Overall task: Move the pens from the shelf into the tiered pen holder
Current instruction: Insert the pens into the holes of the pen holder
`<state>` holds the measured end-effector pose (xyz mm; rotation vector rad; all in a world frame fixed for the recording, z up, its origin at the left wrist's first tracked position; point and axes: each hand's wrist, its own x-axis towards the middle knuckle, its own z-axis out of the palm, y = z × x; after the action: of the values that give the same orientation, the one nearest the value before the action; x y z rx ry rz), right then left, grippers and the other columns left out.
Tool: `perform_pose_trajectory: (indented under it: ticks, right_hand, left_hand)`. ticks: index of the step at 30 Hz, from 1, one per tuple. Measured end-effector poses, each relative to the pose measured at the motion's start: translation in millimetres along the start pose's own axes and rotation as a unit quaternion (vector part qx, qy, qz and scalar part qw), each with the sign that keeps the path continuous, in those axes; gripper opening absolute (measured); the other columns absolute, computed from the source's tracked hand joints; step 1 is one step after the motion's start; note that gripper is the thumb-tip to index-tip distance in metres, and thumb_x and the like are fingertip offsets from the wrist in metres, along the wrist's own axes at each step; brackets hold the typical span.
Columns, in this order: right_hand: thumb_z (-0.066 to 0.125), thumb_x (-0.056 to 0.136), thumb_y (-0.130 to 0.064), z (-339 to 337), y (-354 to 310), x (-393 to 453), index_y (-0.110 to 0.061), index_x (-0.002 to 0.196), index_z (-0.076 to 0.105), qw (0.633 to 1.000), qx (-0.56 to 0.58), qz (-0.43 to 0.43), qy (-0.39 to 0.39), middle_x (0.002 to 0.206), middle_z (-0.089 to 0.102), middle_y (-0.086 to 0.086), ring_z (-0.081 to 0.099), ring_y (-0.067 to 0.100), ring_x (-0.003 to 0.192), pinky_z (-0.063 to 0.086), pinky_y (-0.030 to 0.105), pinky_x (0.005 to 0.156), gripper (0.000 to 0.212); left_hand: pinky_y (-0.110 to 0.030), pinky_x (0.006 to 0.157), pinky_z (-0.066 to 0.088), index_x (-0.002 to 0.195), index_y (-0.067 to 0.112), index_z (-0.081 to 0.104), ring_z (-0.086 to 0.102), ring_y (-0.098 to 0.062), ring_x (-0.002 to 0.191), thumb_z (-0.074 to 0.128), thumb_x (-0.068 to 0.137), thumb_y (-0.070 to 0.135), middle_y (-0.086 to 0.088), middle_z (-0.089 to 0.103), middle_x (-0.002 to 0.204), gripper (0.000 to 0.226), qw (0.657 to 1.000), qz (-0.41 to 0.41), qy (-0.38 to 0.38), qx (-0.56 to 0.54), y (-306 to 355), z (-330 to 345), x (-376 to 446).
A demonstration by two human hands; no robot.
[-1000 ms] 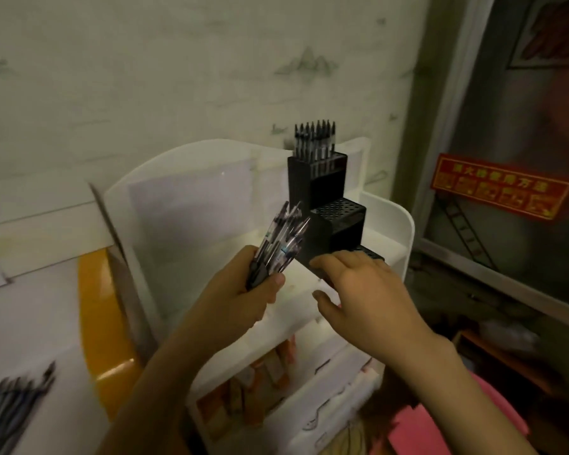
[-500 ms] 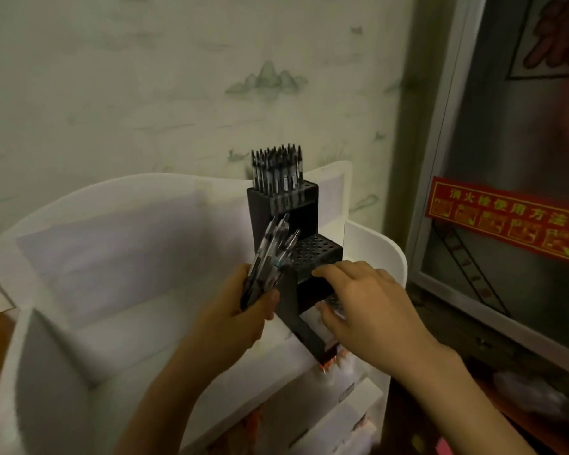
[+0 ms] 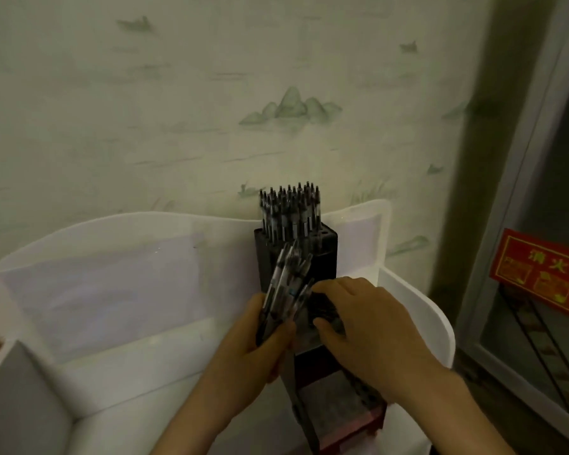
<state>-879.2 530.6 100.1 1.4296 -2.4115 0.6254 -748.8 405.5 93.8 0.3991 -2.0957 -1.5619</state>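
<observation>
Pens (image 3: 284,287) stand bunched in the left hand (image 3: 260,353), fingers curled round them. Right hand (image 3: 365,326) rests on the black tiered pen holder (image 3: 322,254), fingers loosely bent; whether they pinch anything is unclear.

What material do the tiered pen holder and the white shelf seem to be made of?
Tiered pen holder: probably matte black plastic; dark, dull faces with sharp moulded edges, no shine.
White shelf: likely smooth plastic or painted board; even white surface with rounded side panels and soft reflections. The dim, blurred picture leaves it open.
</observation>
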Motion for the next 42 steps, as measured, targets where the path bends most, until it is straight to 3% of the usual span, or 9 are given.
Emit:
perform_pose_trajectory:
  ticks: [4,8,12,15,19,29,32,36,42]
  right_hand:
    - [0.056,0.093,-0.039,-3,27,24,-0.030,0.133,0.052,0.998,0.040,-0.049,0.007,0.127,0.058,-0.011,0.055,0.012,0.110,0.032,0.018,0.086,0.042]
    - [0.062,0.089,-0.034,-8,54,45,-0.027,0.129,0.056,0.994,0.064,-0.089,0.017,0.117,0.063,-0.007,0.060,0.016,0.103,0.043,0.024,0.083,0.040]
    - [0.056,0.095,-0.031,-6,70,64,-0.030,0.126,0.058,0.982,0.172,-0.077,0.013,0.115,0.063,-0.015,0.058,0.002,0.104,0.042,0.011,0.084,0.031]
    - [0.058,0.095,-0.019,-2,72,73,-0.025,0.108,0.069,0.937,0.342,-0.067,0.017,0.092,0.070,-0.016,0.064,-0.002,0.086,0.046,0.007,0.072,0.018]
    - [0.064,0.091,-0.011,6,70,81,-0.018,0.100,0.072,0.848,0.528,-0.009,-0.039,0.085,0.075,-0.005,0.071,0.010,0.081,0.054,0.021,0.072,0.014]
    - [0.067,0.084,0.002,1,87,112,-0.008,0.098,0.072,0.777,0.626,0.058,0.015,0.079,0.075,0.009,0.072,0.021,0.072,0.058,0.026,0.067,0.018]
    - [0.069,0.083,0.002,-14,97,130,-0.010,0.097,0.072,0.790,0.602,0.058,0.100,0.080,0.076,0.005,0.073,0.020,0.075,0.060,0.030,0.072,0.018]
    - [0.074,0.083,-0.009,-27,97,156,-0.019,0.099,0.072,0.853,0.480,0.013,0.203,0.082,0.074,-0.004,0.072,0.008,0.076,0.057,0.021,0.074,0.019]
    - [0.075,0.083,-0.017,-14,90,185,-0.015,0.104,0.070,0.896,0.376,-0.016,0.236,0.081,0.068,-0.013,0.067,0.001,0.075,0.052,0.008,0.069,0.021]
  left_hand:
    - [-0.023,0.048,0.040,0.104,0.021,0.056,0.049,-0.013,0.053,0.052,0.099,0.015,-0.019,0.059,0.078,0.009,0.999,-0.008,0.037,-0.023,6,24,16]
    - [-0.021,0.049,0.041,0.105,0.020,0.056,0.050,-0.011,0.052,0.051,0.099,0.015,-0.002,0.059,0.068,0.009,0.996,-0.017,0.069,-0.059,13,45,30]
    - [-0.026,0.050,0.041,0.107,0.015,0.053,0.047,-0.014,0.051,0.049,0.100,0.015,-0.001,0.058,0.065,0.008,0.994,-0.014,0.091,-0.059,14,57,44]
    - [-0.028,0.053,0.043,0.108,0.018,0.053,0.051,-0.015,0.054,0.048,0.100,0.018,-0.001,0.060,0.065,0.009,0.994,-0.018,0.099,-0.039,12,60,54]
    - [-0.025,0.054,0.047,0.109,0.020,0.055,0.056,-0.015,0.055,0.049,0.100,0.017,-0.004,0.063,0.070,0.011,0.994,-0.015,0.102,-0.035,6,61,65]
    - [-0.040,0.059,0.058,0.110,0.011,0.053,0.065,-0.031,0.061,0.050,0.097,0.009,-0.012,0.069,0.076,0.014,0.986,-0.037,0.122,-0.108,-5,53,82]
    - [-0.038,0.054,0.056,0.106,0.009,0.052,0.063,-0.030,0.057,0.048,0.098,0.006,-0.015,0.069,0.080,0.010,0.986,-0.041,0.131,-0.093,-11,46,83]
    - [-0.032,0.046,0.047,0.106,0.010,0.052,0.055,-0.027,0.049,0.051,0.097,0.011,-0.014,0.066,0.079,0.010,0.990,-0.009,0.134,-0.031,-17,39,83]
    - [-0.024,0.042,0.039,0.105,0.008,0.052,0.045,-0.020,0.042,0.050,0.097,0.011,-0.013,0.063,0.071,0.009,0.991,0.007,0.129,-0.037,-19,32,84]
